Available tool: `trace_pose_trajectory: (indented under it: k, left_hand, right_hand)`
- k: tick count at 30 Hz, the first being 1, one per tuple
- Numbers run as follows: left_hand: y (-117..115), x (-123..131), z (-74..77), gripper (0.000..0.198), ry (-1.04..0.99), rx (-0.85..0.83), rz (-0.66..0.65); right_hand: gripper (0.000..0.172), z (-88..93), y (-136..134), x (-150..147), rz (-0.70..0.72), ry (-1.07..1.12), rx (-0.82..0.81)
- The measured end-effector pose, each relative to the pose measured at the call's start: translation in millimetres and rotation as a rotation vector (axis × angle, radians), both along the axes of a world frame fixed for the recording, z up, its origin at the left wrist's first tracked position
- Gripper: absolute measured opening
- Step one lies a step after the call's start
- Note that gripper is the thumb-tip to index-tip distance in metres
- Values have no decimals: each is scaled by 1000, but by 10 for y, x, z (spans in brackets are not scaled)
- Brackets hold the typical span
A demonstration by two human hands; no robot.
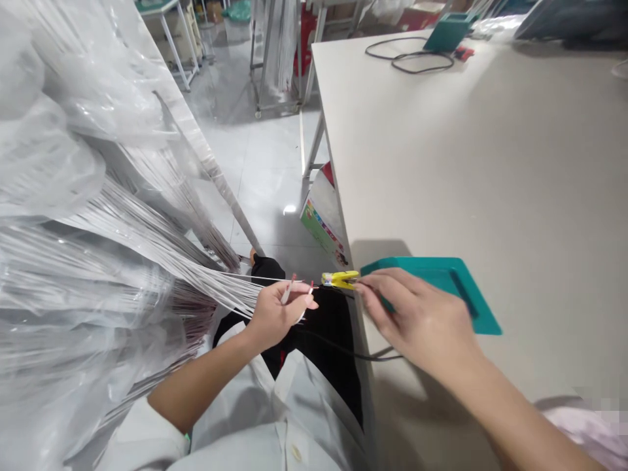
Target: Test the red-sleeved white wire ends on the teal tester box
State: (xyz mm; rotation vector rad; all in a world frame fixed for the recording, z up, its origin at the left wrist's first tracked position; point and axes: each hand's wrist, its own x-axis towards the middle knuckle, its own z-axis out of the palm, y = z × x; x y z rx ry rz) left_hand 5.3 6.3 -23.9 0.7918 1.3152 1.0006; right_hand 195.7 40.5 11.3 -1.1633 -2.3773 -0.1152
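Above my lap, my left hand (280,313) is closed around the ends of several thin white wires (196,265), whose reddish tips stick out past the fingers. The wires run back to the left into a large bundle. My right hand (422,314) pinches a small yellow clip-like tool (340,280) at the table's left edge. The tool's front end points at the wire tips, a short gap away from them. A teal tray (444,278) lies on the table, partly behind my right hand.
Plastic-wrapped wire bundles (59,275) fill the left side. The pale table (471,163) takes up the right, with a teal device (449,33) and black cable at its far edge. A printed box (324,222) stands on the floor beside the table.
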Motion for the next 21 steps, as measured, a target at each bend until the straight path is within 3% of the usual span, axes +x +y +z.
trace_pose_trajectory:
  k: [4,8,12,21]
  left_hand:
    - [135,75,-33,44,-31,12,-36]
    - [210,120,-62,41,-13,41,-79]
    - [242,134,-46,40,-6,33,-79]
    - [272,140,-56,50,-99,-34,-77]
  right_hand:
    - [25,16,134,115,30,-311,4]
    - [24,0,203,58,51,-479,-55]
    - [26,-4,252,27,64,-479,-108]
    - [10,-10,388,53,49,-383,-302]
